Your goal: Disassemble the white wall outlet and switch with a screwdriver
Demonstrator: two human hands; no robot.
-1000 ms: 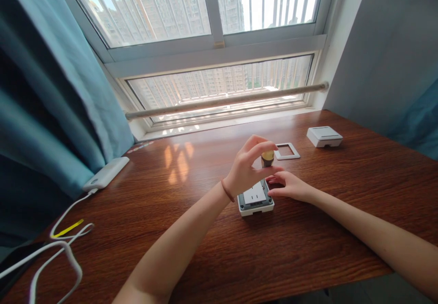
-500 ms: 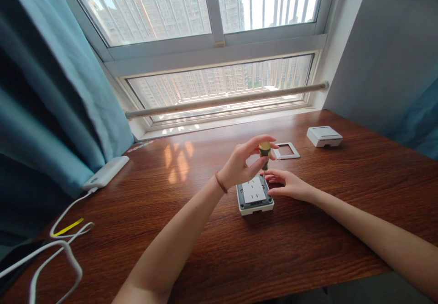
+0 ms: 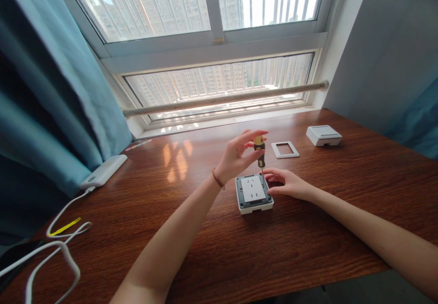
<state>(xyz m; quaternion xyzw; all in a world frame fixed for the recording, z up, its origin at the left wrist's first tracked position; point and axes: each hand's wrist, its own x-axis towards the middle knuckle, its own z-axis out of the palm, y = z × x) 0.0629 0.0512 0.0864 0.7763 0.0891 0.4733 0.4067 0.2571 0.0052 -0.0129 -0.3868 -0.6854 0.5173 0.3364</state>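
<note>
My left hand [image 3: 236, 156] is closed around the yellow-and-black handle of a screwdriver [image 3: 259, 151]. The screwdriver stands nearly upright, its tip at the right side of a wall socket [image 3: 252, 190]. This socket has a white face with slots, a dark grey mounting frame and a white box underneath, and it lies on the table. Gripping the socket's right edge from the side is my right hand [image 3: 287, 183], thumb near the front and fingers at the back corner. Whatever the screwdriver's tip sits in is too small to make out.
Behind the hands lies a white square cover frame [image 3: 285, 156]. Further right sits a second white box [image 3: 323, 135]. At the left are a white device [image 3: 104, 170] with a white cable [image 3: 70, 201] and a yellow strip [image 3: 66, 227], beside a blue curtain [image 3: 68, 94].
My left hand has risen slightly and shifted left with the screwdriver, and its fingers have turned on the handle. The right hand stays at the socket.
</note>
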